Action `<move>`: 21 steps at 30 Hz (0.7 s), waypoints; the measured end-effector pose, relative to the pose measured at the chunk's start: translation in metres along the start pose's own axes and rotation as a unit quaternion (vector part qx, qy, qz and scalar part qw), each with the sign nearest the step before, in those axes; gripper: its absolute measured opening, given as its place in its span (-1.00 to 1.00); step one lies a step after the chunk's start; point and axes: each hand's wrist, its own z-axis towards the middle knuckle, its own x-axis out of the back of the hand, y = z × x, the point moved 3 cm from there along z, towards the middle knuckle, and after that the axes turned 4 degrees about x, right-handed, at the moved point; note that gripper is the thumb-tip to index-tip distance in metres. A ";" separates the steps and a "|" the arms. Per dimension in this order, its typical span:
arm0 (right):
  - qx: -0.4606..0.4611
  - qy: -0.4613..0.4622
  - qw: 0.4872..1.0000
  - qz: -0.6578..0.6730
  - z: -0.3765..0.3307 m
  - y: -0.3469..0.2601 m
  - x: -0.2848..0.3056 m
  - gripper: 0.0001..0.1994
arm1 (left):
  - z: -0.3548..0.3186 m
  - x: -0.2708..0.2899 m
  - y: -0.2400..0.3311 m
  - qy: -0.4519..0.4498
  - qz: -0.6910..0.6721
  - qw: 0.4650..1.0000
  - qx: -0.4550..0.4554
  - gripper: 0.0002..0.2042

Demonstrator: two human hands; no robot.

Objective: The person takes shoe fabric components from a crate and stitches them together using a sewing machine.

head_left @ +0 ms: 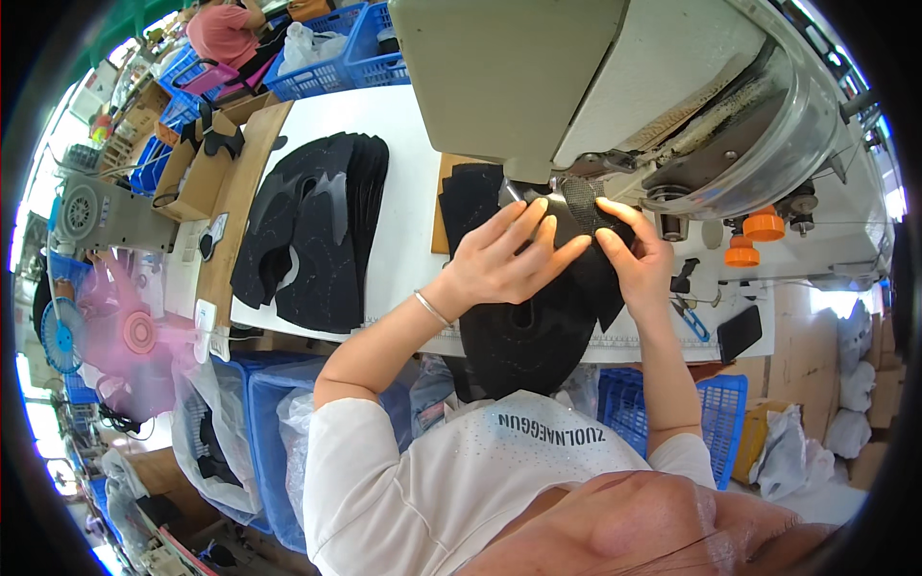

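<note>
In the head view, a black fabric piece (523, 350) lies right of centre, its upper part under the head of a sewing machine (509, 77) and its rounded lower part reaching over the table's near edge toward the person's white shirt (451, 461). A dark mesh strip (582, 204) lies at its upper end, beside a glossy dark patch (555, 219).

The left hand (504, 257), a bracelet (431, 308) on its wrist, is spread partway open, palm down, with its fingers apart over the fabric and the patch; it is not closed around anything. The right hand (642, 257) is just beside it, index finger and thumb a little apart at the right edge of the mesh strip; whether they pinch the material or only press on it, I cannot tell.

Left of centre, a fanned stack of black pieces (331, 206) lies on the white table (405, 182). Right of the hands, near the table edge, are a blue-handled tool (693, 324) and a flat black object (740, 333). Orange knobs (764, 226) show at upper right. A pink fan (139, 331) stands at left, and blue baskets (312, 79) hold wrapped things at the top.
</note>
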 end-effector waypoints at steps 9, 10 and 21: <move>0.022 0.001 0.998 0.054 -0.014 -0.001 -0.013 -0.65 | -0.001 0.009 -0.004 -0.010 -0.004 0.999 -0.036 -0.71; 0.021 0.001 0.998 0.054 -0.017 -0.003 -0.013 -0.65 | -0.001 0.012 -0.005 -0.008 -0.011 1.000 -0.025 -0.71; 0.015 -0.024 0.999 0.020 -0.043 -0.005 -0.034 -0.65 | 0.003 0.017 -0.026 -0.020 -0.070 0.997 -0.028 -0.76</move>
